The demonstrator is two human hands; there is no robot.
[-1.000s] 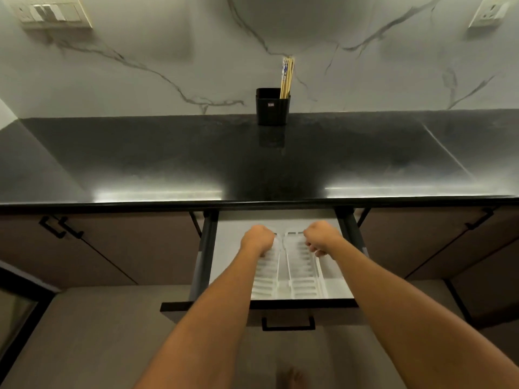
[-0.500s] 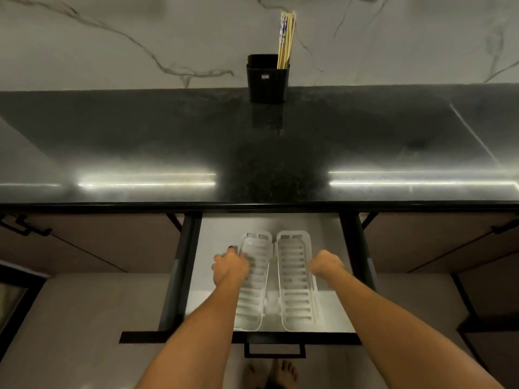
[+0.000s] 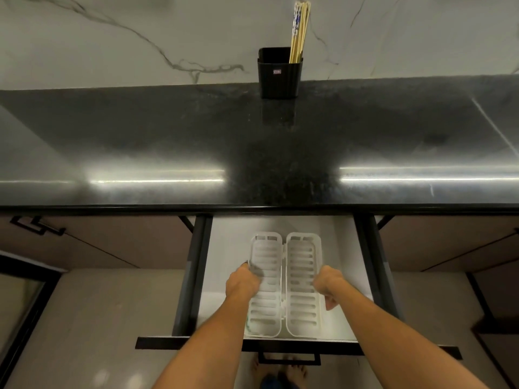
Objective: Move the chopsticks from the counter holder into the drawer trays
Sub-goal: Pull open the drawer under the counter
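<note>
Over the last second both hands have slid back from the far ends of the 2 white trays to about their middles, and way more of the drawer (image 3: pixel 224 248) is showing. The left hand (image 3: pixel 243 284) has its fingers curled over the outer rim of the left tray (image 3: pixel 265 248). The right hand (image 3: pixel 327 286) is balled up against the right tray (image 3: pixel 302 248), can't tell if it actually grips it. Tray-straightening looks about done. The chopsticks (image 3: pixel 300 29) haven't budged, upright in the black holder (image 3: pixel 279 77) at the back of the tabletop (image 3: pixel 168 136), so 0 moved yet.
</note>
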